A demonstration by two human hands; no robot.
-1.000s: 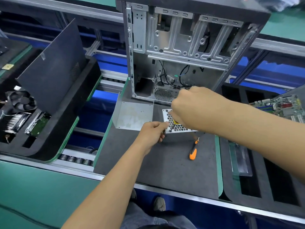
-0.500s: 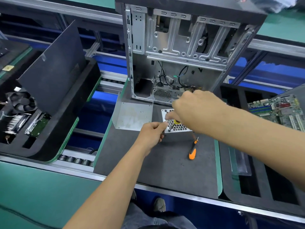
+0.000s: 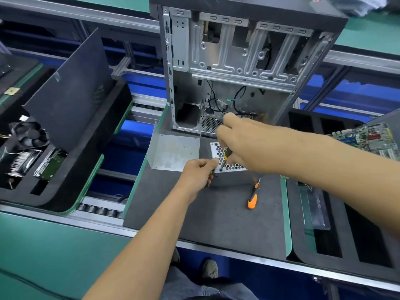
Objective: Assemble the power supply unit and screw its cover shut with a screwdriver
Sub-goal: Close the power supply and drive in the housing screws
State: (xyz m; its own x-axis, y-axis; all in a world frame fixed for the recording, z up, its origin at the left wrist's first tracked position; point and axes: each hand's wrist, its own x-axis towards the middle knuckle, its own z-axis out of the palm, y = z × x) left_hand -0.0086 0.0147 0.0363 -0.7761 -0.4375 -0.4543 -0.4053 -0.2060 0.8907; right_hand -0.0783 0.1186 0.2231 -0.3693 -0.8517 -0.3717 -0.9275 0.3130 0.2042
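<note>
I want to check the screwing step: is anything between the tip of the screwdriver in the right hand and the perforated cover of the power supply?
Nothing visible. The right hand holds the screwdriver with its tip down at the near left corner of the perforated cover. The left hand holds that corner from the side.

Open grey worktop (image 3: 194, 215) near edge, front of the power supply unit (image 3: 231, 169): room to reach in. Orange-handled screwdriver (image 3: 252, 197) lies just right of that gap. Behind the unit the upright PC chassis (image 3: 238, 61) blocks the far side. Bent metal cover (image 3: 173, 153) stands close on the left. L hand (image 3: 198, 173) and R hand (image 3: 244, 144) w/ 2nd screwdriver (image 3: 225, 159) crowd the unit's top & left corner.
</note>
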